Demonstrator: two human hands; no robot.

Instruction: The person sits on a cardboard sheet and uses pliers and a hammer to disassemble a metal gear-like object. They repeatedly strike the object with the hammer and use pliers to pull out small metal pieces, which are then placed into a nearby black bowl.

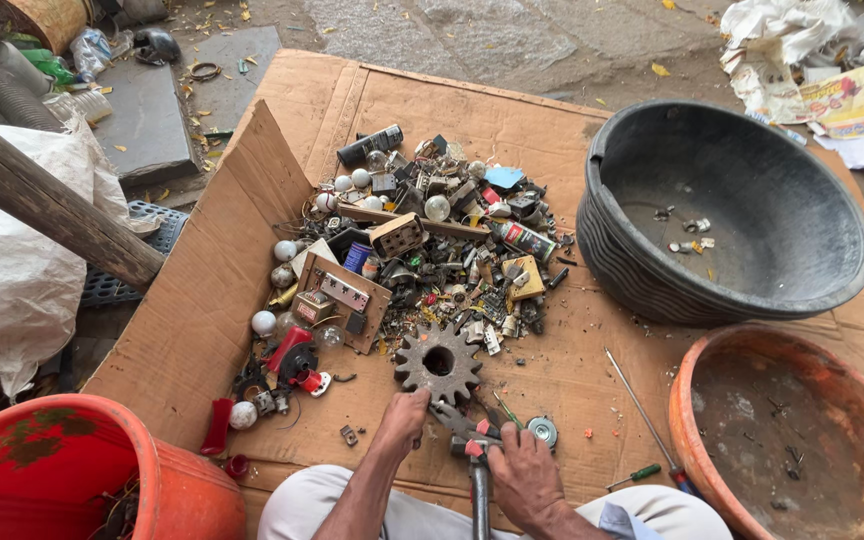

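Right then, far left of the grip, well apart: red tub [167,470] at the cardboard's [552,380] edge, untouched. Closer in, left hand [404,415] curled tight into a fist right at the nose of the pliers [460,425]; whatever sits inside those fingers is hidden, so can't say what is pinched. Just beyond the fist, touching or near enough: big rusty gear [438,362], lying flat, with the scrap heap [422,240] piled behind it. Centre now: pliers low over the cardboard, close to the lap, red grips wrapped by the right hand [524,478], closed firmly round them. Long axis running away from the body, nose aimed up and slightly left, toward the gear. Looks like a squeeze-and-work step on some small piece between fist and nose. Calls, at a guess, for a steady brace on the left and an even squeeze on the right, no twisting off line. Just right of the grip: small round metal disc [542,431]. Further right, two screwdrivers [642,412] lying loose. Beyond those, black tub [642,270] and orange tub [687,400].
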